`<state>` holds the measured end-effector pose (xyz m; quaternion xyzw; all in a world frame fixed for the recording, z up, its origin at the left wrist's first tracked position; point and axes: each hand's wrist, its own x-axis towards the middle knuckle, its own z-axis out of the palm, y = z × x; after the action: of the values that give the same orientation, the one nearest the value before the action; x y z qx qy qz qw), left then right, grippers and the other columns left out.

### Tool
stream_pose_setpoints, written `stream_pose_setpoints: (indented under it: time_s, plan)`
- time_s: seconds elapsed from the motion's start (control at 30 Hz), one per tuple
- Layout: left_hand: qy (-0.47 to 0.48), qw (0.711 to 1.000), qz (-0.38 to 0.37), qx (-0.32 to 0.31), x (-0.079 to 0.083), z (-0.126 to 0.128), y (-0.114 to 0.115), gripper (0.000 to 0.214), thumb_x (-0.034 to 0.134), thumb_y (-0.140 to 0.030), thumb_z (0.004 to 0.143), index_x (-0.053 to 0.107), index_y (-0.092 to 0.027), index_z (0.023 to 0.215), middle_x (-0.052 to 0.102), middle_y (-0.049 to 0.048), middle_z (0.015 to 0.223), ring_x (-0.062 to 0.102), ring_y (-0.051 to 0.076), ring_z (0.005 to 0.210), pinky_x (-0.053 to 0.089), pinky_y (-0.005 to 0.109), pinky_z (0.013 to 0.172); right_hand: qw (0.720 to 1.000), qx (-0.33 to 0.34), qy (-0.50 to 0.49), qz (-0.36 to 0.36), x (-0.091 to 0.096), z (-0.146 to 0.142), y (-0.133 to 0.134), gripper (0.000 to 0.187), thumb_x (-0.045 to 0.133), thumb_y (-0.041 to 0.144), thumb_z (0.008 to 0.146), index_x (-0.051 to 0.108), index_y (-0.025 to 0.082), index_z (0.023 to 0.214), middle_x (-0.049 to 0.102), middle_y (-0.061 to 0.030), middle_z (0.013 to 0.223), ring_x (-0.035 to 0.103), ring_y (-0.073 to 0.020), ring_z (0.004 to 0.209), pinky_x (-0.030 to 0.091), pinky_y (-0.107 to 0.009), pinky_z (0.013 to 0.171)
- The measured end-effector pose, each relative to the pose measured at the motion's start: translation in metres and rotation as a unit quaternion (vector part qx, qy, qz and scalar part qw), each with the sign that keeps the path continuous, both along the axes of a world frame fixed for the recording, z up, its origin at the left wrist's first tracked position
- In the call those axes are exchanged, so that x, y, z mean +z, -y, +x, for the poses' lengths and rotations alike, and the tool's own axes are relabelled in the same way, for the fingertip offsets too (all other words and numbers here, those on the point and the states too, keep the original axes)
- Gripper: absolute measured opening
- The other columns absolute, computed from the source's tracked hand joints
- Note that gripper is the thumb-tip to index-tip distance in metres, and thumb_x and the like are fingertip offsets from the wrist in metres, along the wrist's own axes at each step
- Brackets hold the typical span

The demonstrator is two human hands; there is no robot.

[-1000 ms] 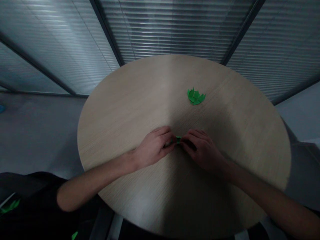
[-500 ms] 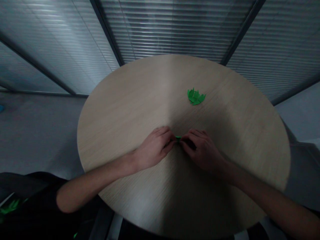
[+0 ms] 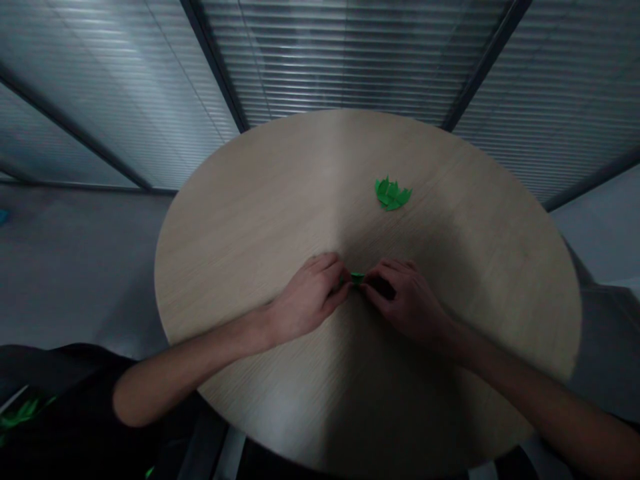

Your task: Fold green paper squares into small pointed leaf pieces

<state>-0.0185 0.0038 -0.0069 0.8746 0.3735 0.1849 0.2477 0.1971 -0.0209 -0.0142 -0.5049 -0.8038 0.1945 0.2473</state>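
Between my fingertips is a small green piece (image 3: 357, 278) that looks like folded paper, mostly covered by the fingers. My left hand (image 3: 316, 291) pinches its left end, thumb against fingers. On the other end, my right hand (image 3: 404, 297) closes in a matching pinch. Both hands are low over the middle of the table. Beyond them, a little to the right, lies a green folded-paper shape (image 3: 393, 195) with several pointed tips, touched by neither hand.
The round wooden table (image 3: 250, 200) has its far edge close to a glass partition with blinds (image 3: 320, 60). A shadow falls across the table's right half. At the lower left is a dark sleeve (image 3: 85, 413).
Almost nothing has moved. Slightly more of the green piece shows between the fingertips; the pointed green shape lies where it was.
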Motion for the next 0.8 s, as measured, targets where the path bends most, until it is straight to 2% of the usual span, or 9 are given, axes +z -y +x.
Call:
stream_pose_setpoints:
  time_s: [0.17, 0.4, 0.57, 0.8]
  plan:
    - [-0.001, 1.0, 0.0, 0.0, 0.0005, -0.001, 0.0006, 0.013, 0.056, -0.019, 0.102, 0.066, -0.014, 0.095, 0.057, 0.0049, 0.087, 0.054, 0.019, 0.08, 0.043, 0.033, 0.072, 1.0, 0.024, -0.002, 0.013, 0.0005, 0.0019, -0.0001, 0.005, 0.071, 0.013, 0.093, 0.072, 0.018, 0.091, 0.071, -0.0037, 0.088, 0.066, -0.0214, 0.088, 0.043, -0.038, 0.087]
    - [0.0, 1.0, -0.006, -0.003, 0.0028, -0.0011, 0.0009, 0.008, 0.064, -0.021, 0.099, 0.07, -0.015, 0.098, 0.061, 0.0037, 0.086, 0.057, 0.019, 0.081, 0.044, 0.034, 0.075, 1.0, 0.017, -0.013, -0.009, 0.004, 0.001, 0.0007, 0.009, 0.07, 0.012, 0.093, 0.073, 0.019, 0.089, 0.072, -0.0027, 0.086, 0.067, -0.0205, 0.086, 0.044, -0.037, 0.086]
    - [0.008, 1.0, -0.019, 0.002, 0.0045, -0.0005, 0.0008, 0.011, 0.062, -0.019, 0.1, 0.071, -0.015, 0.095, 0.061, 0.0029, 0.084, 0.057, 0.018, 0.077, 0.043, 0.033, 0.073, 1.0, 0.013, -0.021, -0.015, 0.0043, 0.0002, 0.001, 0.007, 0.071, 0.015, 0.093, 0.073, 0.02, 0.088, 0.072, -0.0021, 0.086, 0.068, -0.0192, 0.083, 0.044, -0.037, 0.085]
    - [0.014, 1.0, -0.02, 0.001, 0.0041, -0.0002, 0.001, 0.008, 0.065, -0.017, 0.098, 0.073, -0.014, 0.097, 0.06, 0.0036, 0.086, 0.057, 0.018, 0.078, 0.042, 0.032, 0.072, 1.0, 0.012, -0.01, 0.0, 0.0025, -0.0011, 0.0014, 0.006, 0.071, 0.014, 0.093, 0.075, 0.019, 0.091, 0.073, -0.003, 0.086, 0.068, -0.0203, 0.085, 0.043, -0.038, 0.086]
